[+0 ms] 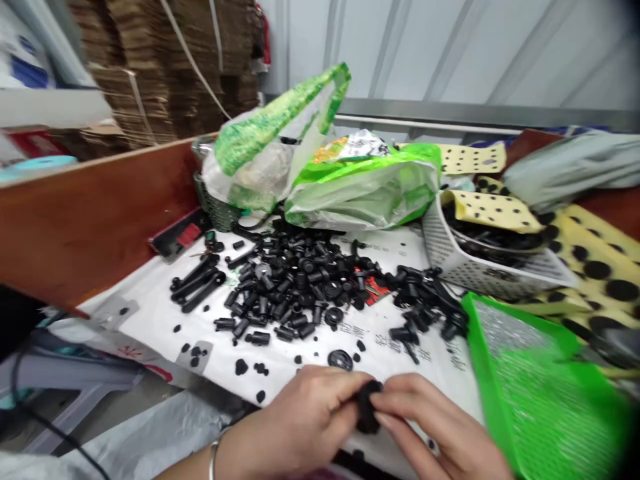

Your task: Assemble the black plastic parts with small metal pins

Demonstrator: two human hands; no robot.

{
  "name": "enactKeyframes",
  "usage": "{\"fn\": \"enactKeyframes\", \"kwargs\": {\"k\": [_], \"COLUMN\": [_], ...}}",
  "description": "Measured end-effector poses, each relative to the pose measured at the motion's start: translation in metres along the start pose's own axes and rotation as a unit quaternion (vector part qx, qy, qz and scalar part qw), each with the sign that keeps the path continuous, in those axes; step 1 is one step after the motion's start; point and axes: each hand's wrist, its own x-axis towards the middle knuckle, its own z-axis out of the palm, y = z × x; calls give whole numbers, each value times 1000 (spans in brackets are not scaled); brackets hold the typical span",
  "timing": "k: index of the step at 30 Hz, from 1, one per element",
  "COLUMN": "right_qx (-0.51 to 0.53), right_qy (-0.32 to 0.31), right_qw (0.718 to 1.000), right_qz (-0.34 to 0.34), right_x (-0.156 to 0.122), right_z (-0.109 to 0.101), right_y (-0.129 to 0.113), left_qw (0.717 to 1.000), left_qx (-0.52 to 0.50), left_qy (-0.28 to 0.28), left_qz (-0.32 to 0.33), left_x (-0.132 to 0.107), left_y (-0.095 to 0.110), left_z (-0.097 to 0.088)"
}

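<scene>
Close to the front edge of the table, both hands meet at a small round black part (369, 408). My left hand (295, 423), a bangle on its wrist, is closed with thumb and fingers pinching the part's left side. On its right side, my right hand (435, 427) is closed too, with fingertips pressed on the part. The part's exact kind cannot be made out. Just beyond the hands lies a black plastic ring (341, 360). Farther back is a heap of small black cylindrical parts (295, 280), with several black rods (197, 283) at its left.
Right of the hands is a green tray (545, 400). Behind it stands a white basket (500, 273) of black parts, beside yellow sheets with black dots (595, 267). Plastic bags (360, 193) lie at the back. A brown board (100, 213) borders the left, near a phone-like object (180, 235).
</scene>
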Motion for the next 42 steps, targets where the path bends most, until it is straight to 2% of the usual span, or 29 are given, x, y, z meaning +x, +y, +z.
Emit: {"fn": "enactKeyframes", "kwargs": {"k": [2,4,10,16,21,25,28,30,34,37,42], "right_qx": [3,8,26,12,-5,25,61,52,16,6,-32], "right_qy": [13,20,-31,29,47,28,-1,-8,25,45,13], "right_qw": [1000,999,999,999,999,999,998,999,999,999,999], "right_qz": [19,40,35,36,7,2,-10,-3,17,17,26], "right_x": [4,7,9,7,2,-1,0,0,-3,-7,-11], "right_z": [0,0,1,8,14,11,6,5,14,19,9], "right_y": [-5,-8,-6,-6,-6,-2,0,-2,-4,-4,-2], "left_qw": [999,999,999,997,997,992,980,973,973,980,990], "left_qx": [10,-7,10,34,37,67,96,117,101,68,64], "left_qy": [30,29,29,69,61,63,85,105,129,116,75], "left_qz": [-9,-25,-21,10,23,83,152,169,162,145,100], "left_x": [1,2,4,5,6,5,3,2,5,7,8], "left_y": [-2,-5,-14,-20,-21,-25,-30,-32,-32,-31,-30], "left_z": [3,4,2,7,9,11,13,14,18,21,23]}}
